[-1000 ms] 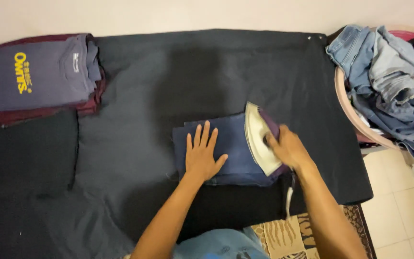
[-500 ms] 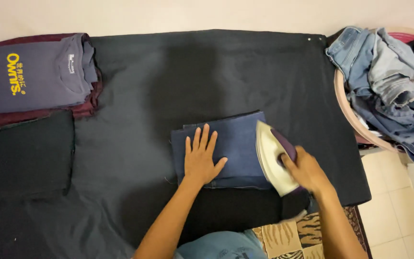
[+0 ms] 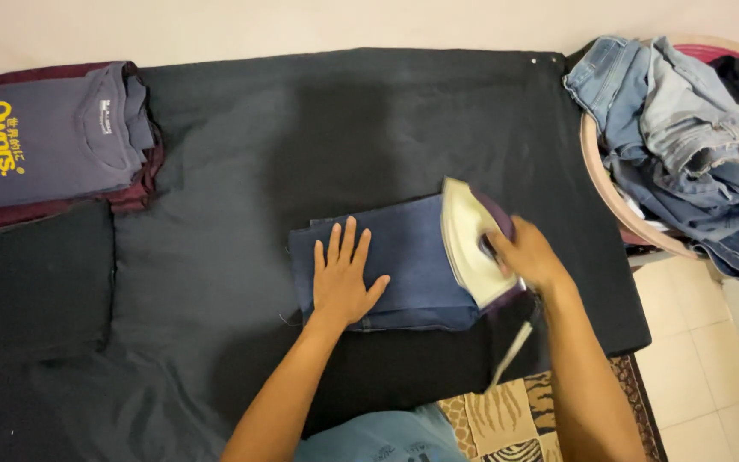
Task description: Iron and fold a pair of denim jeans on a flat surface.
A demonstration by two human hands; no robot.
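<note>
A: Head view, what's happening?
B: Left hand (image 3: 344, 278) flat, fingers spread wide, pinning the folded cloth (image 3: 395, 265) on the dark sheet (image 3: 301, 128).
A: Right?
B: Right hand (image 3: 528, 257) wrapped round the iron (image 3: 468, 244) handle; iron sits on the cloth just right of the left fingertips.
A: Step?
B: Pressing, prob. mid-stroke. A stroke toward those fingers needs care w/ the hot plate.
</note>
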